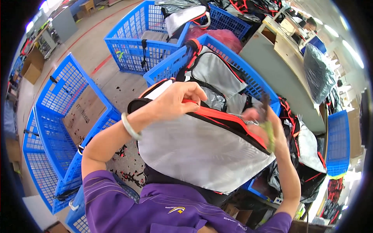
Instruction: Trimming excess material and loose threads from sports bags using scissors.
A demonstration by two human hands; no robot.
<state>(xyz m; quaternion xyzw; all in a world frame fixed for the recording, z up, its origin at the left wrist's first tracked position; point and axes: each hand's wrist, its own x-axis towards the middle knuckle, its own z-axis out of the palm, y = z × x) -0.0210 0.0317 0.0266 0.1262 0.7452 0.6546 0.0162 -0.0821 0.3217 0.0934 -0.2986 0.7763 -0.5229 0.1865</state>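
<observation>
A silver-grey bag (194,151) with black edging and a bright red zipper band (221,115) lies across my front. At the upper left of its edge, my left hand (176,99) pinches the red trim between thumb and fingers. My right hand (272,124) is at the right end of the same edge, smeared by motion. Its fingers are closed around a dark, narrow object (265,105) that I cannot make out. A yellow-green strip (268,136) shows beside those fingers. The underside of the bag is hidden.
Just beyond, a blue crate (171,64) holds more silver and black bags (215,72). Other blue crates (58,120) stand at the left, and another (128,37) stands behind. A grey-sided workbench (272,66) runs along the right. Black and red scraps (132,176) litter the floor.
</observation>
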